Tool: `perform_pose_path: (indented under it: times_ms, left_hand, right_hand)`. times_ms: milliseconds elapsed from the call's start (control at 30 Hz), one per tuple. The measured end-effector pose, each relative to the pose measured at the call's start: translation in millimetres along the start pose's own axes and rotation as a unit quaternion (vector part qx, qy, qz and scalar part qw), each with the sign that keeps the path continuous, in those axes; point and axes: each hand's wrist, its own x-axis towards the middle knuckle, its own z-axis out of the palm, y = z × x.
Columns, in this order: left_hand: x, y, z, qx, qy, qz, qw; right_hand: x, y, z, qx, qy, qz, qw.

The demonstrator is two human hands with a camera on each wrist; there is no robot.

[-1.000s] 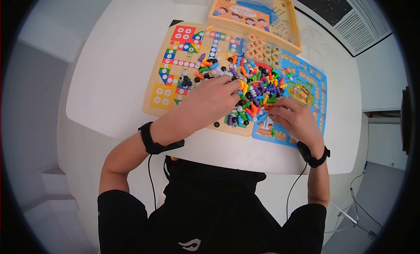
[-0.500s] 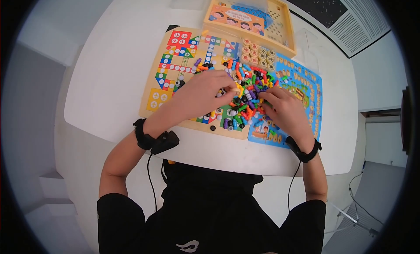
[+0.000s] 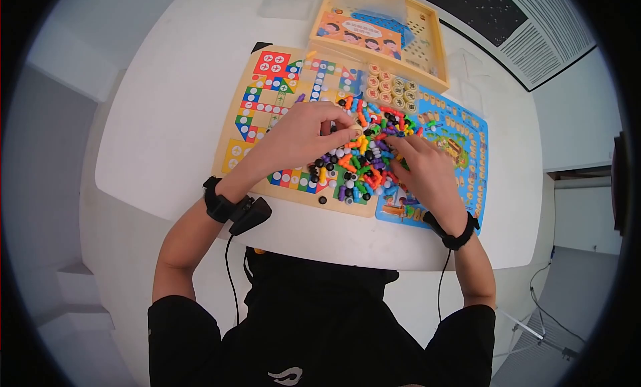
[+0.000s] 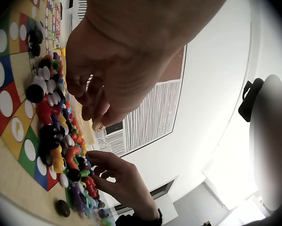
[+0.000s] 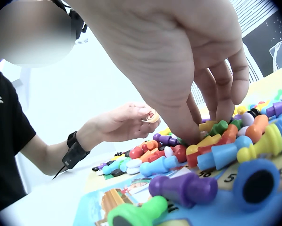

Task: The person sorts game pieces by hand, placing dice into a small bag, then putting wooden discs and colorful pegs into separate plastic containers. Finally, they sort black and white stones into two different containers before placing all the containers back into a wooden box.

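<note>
My left hand (image 3: 304, 135) pinches a round wooden chess piece (image 5: 151, 116) with a red character between thumb and fingertips, held above the pile. In the left wrist view the chess piece (image 4: 99, 127) shows at the fingertips. My right hand (image 3: 427, 170) reaches down from the right, its fingers (image 5: 223, 96) bent and spread into the heap of colourful plastic pawns (image 3: 364, 163). Its thumb touches yellow and green pawns there. Black and white beads lie among the pawns. A purple pawn (image 5: 183, 188) lies loose in front of this hand.
Under the pile lie a ludo board (image 3: 234, 130) and a blue printed board (image 3: 475, 130). Behind it, a clear tray holds wooden chess pieces (image 3: 390, 90). Further back stands a wooden box (image 3: 437, 57) with an orange booklet (image 3: 357, 35). One black bead (image 3: 322, 200) sits near the front edge.
The left hand has come up from the pile with the wooden chess piece and shifted left. The right hand has moved left, further over the pawns. The head view has shifted slightly.
</note>
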Motion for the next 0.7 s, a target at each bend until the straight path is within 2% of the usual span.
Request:
perform_pose_path:
  times_ms: [167,233,267,367,433,467,533,567,633,700]
  left_hand:
    - [7,4,-2,0.016,0.022,0.026,0.999]
    - [15,3,-2,0.034,0.049,0.078,0.995]
    - [21,2,-2,0.034,0.052,0.079,0.995]
    - [44,0,-4,0.053,0.074,0.118,0.989]
    - [63,-3,-8,0.099,0.068,0.132,0.984]
    - [70,-5,-9,0.098,0.068,0.134,0.984]
    - [85,-8,-11,0.096,0.065,0.105,0.988]
    - [92,-9,-13,0.096,0.065,0.107,0.987]
    - [106,-12,-14,0.179,0.043,0.090,0.979]
    - [116,-16,-10,0.221,0.041,0.101,0.969]
  right_hand:
    - [5,8,-1,0.054,-0.001,0.003,0.999]
    - [5,12,-1,0.066,-0.009,0.002,0.998]
    - [6,13,-3,0.064,-0.009,-0.001,0.998]
    - [9,16,-15,0.099,-0.013,0.024,0.995]
    - [12,20,-25,0.172,-0.023,0.076,0.982]
    - [13,23,-27,0.170,-0.022,0.076,0.982]
    - [16,33,-32,0.268,-0.041,0.123,0.955]
    - [19,39,-32,0.267,-0.039,0.124,0.955]
    - [24,51,-28,0.357,-0.024,0.121,0.926]
    - [34,58,-26,0.382,-0.015,0.124,0.916]
